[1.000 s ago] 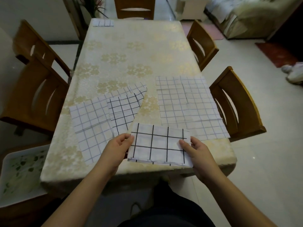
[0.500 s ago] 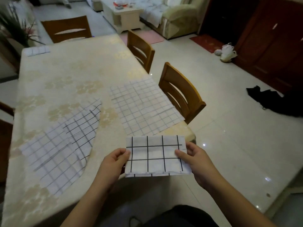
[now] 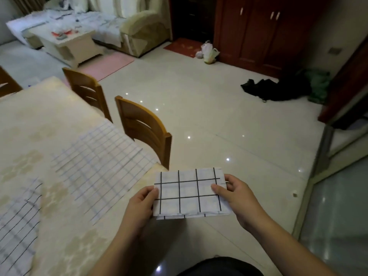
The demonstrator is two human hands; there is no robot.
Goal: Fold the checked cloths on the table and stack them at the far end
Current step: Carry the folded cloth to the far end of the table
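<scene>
A folded white cloth with bold black checks (image 3: 189, 193) hangs in the air past the table's near right corner, above the floor. My left hand (image 3: 142, 202) pinches its left edge and my right hand (image 3: 234, 198) pinches its right edge. A spread cloth with fine blue checks (image 3: 99, 162) lies flat on the table (image 3: 39, 120) near the right edge. Another spread cloth with dark checks (image 3: 18, 226) lies at the left border, partly cut off.
Two wooden chairs (image 3: 145, 128) (image 3: 85, 90) stand along the table's right side. Beyond lies tiled floor with a pink mat (image 3: 105, 64), a coffee table (image 3: 65, 40), a sofa (image 3: 139, 26) and dark clothes (image 3: 278, 88) by a red cabinet (image 3: 264, 30).
The view has swung right, away from the table. Both hands have carried the folded cloth off the table's near edge to the right; it now hangs over the floor.
</scene>
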